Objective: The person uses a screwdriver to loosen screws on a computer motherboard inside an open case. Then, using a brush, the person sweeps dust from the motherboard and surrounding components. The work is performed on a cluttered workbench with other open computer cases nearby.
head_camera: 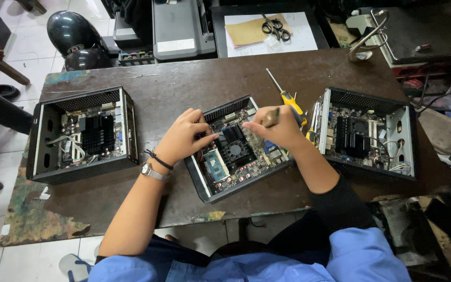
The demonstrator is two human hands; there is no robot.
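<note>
Where the worn brown table [184, 86] is barest, three opened small computer cases in a row, left to right. Middle case [238, 149] directly under both hands, lid off, lying skewed, long axis from near left to far right, open top facing up. Inside: green circuit board, black heat sink with round fan [234, 149] at centre, blue-green memory module [216, 165] toward the near left corner, small red parts along the near edge.

Left hand [184, 137], with wristwatch and dark band at the wrist, curled over the case's far left part, fingertips pressed down onto the board beside the heat sink; whether anything pinched there, cannot tell. Right hand [275, 128] clenched round a thin brownish tool [271, 118], only a short stub visible above the knuckles, tip hidden under the fingers, kind hard to make out.

Left case [82, 134] well apart, holding a black finned heat sink and loose pale wires. Right case [366, 133] just beside the right forearm, with its own black heat sink and bundled wires at the near right.

Yellow-handled screwdriver [288, 97] on the table between middle and right cases, shaft pointing far left, handle partly hidden behind the right hand. Scissors [275, 26] on a tan envelope far off. Black helmet [71, 34] on the floor, far left.
</note>
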